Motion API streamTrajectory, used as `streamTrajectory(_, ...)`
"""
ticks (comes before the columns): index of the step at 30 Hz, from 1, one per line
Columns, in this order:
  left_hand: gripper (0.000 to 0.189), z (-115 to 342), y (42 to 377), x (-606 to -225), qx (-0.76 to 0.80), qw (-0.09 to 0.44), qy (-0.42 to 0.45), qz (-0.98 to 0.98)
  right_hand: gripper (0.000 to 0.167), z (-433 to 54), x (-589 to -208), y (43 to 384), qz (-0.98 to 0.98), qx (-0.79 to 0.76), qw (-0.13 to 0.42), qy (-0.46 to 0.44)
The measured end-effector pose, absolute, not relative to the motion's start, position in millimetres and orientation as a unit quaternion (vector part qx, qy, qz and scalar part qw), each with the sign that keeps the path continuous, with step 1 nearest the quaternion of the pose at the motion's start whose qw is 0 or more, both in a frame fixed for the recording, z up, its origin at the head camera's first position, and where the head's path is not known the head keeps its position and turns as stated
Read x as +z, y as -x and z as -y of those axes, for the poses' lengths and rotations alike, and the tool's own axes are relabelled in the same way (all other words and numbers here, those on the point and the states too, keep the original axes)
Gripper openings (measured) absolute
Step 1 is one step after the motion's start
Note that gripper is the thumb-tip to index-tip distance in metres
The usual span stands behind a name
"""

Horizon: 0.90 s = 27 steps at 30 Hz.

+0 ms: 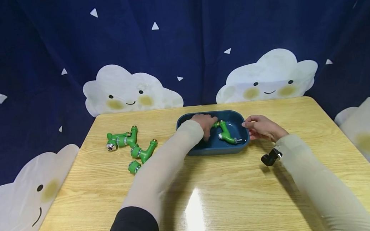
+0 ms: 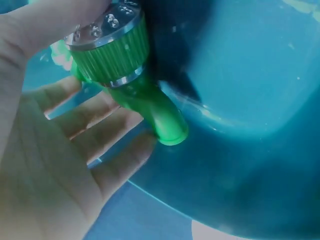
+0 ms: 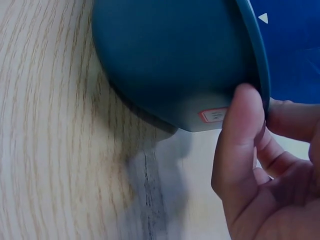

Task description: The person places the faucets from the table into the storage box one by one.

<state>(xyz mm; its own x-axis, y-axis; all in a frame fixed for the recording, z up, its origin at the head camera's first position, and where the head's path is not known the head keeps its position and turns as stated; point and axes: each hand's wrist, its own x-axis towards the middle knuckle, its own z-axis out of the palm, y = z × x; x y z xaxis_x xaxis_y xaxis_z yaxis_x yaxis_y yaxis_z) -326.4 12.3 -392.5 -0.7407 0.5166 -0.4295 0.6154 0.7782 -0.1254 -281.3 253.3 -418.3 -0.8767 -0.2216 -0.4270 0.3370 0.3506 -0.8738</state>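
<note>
A dark blue plastic basin (image 1: 213,151) stands near the far side of the table. My left hand (image 1: 205,123) reaches down into it. In the left wrist view, its thumb and fingers are around a green tap (image 2: 112,60) with a ribbed collar and silver bands; the forearm and hand mostly hide this tap from the head view. Another green tap (image 1: 225,132) with a metal nozzle lies in the basin to the right of that hand. My right hand (image 1: 264,127) pinches the basin's right rim (image 3: 261,55) between thumb and fingers.
Several green taps or tap parts (image 1: 146,154) lie on the wooden table (image 1: 229,194) left of the basin, partly behind my left forearm. A black wrist device (image 1: 271,157) sticks out from my right sleeve. A dark blue curtain (image 1: 193,50) with clouds hangs behind the table.
</note>
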Motion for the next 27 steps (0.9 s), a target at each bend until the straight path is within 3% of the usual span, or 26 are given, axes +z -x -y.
streamTrajectory(14,0.079,-15,316,-387,-0.172,0.167,-0.323,-0.916,0.020,-253,-417,281,-0.789,-0.562,0.244,-0.034)
streamTrajectory(27,0.080,-22,326,-404,-0.201,0.141,-0.311,-0.918,0.018,-254,-420,281,-0.788,-0.565,0.241,-0.027)
